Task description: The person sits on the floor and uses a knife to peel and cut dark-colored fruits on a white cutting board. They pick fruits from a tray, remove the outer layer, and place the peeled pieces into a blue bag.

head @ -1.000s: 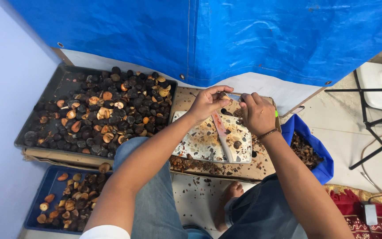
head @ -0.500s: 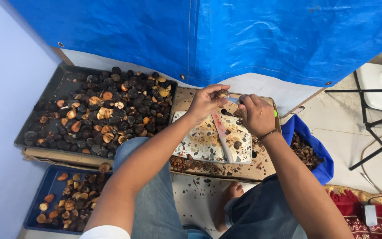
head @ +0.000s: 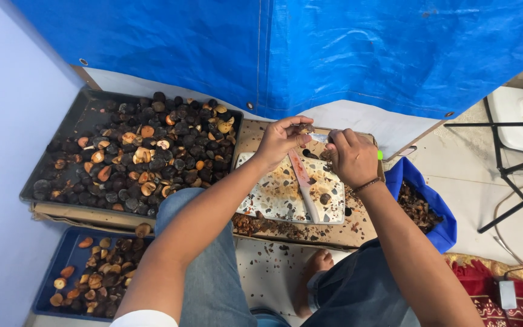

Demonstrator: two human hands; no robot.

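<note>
At frame centre, barely shifted since a second ago, the left hand (head: 281, 140) is pinching a small dark nut (head: 304, 128) while the right hand (head: 351, 158) is gripping a knife (head: 320, 138) above the speckled cutting slab (head: 273, 191).

Bright, even daylight fills the scene, shadows soft, focus sharp, with slight wide-angle bending at the edges.

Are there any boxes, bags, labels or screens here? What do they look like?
No labels, signs or screens show.
Blue bag: right of the board, open, brown scraps inside.
Dark tray: left, rectangular, piled with dark round nuts.
Blue tray: bottom left, holding brown nut pieces.
</note>
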